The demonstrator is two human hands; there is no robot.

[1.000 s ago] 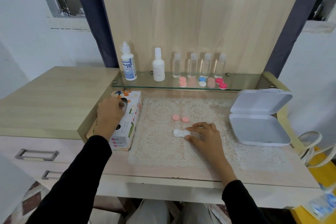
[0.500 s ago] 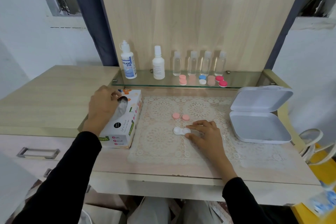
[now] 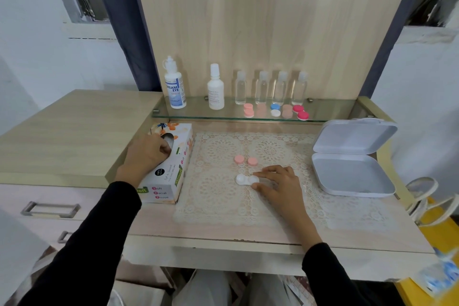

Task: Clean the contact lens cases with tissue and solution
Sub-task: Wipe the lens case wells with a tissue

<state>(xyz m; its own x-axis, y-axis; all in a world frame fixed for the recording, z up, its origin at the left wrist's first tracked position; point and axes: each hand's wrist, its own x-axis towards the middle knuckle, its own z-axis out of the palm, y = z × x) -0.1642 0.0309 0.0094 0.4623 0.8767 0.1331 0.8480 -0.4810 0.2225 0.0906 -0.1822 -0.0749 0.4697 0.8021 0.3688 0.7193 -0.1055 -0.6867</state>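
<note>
At the left edge of the bench (image 3: 223,233), the left hand (image 3: 146,156) curls its fingers into a box (image 3: 171,181) printed "Soft Facial Tissue", pinching the white tissue (image 3: 170,138) at its slot. Behind, a bottle (image 3: 175,89) on the glass shelf (image 3: 330,109) reads "DREAM EYE". On the lace mat (image 3: 218,204) the right hand (image 3: 283,186) pinches the white lens case (image 3: 242,179), two pink caps (image 3: 239,159) lying just beyond.

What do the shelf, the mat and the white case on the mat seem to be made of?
The shelf looks like glossy glass: see-through, greenish edge. The mat is probably vinyl lace: openwork, slight sheen. The case seems smooth moulded plastic, opaque white.
</note>
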